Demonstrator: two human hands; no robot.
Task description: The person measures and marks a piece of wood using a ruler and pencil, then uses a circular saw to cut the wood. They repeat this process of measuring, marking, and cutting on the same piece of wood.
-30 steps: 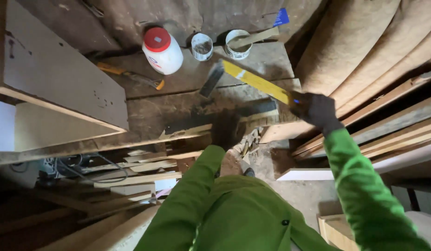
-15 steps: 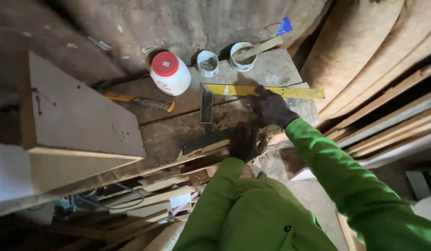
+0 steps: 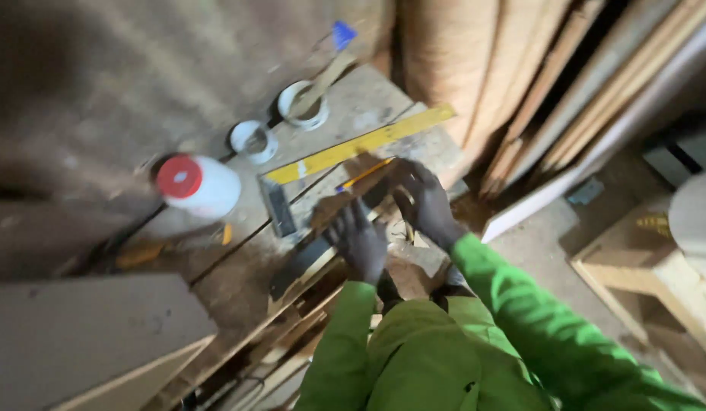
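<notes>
A small wooden piece (image 3: 345,209) lies on the workbench (image 3: 239,281) below the yellow square (image 3: 353,148), pressed flat by the open left hand (image 3: 360,240), while the right hand (image 3: 425,202) pinches a pencil (image 3: 364,174), so marking seems in hand, needing a steady line.

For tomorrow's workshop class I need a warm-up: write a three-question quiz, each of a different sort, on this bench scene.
1. True or false: the yellow ruler lies on the workbench.
2. What colour is the lid of the white jar?
3. The right hand holds: A) a pencil B) a saw C) a brush.

Key: 1 true. 2 red. 3 A. The left hand rests on the bench beside it.
</notes>
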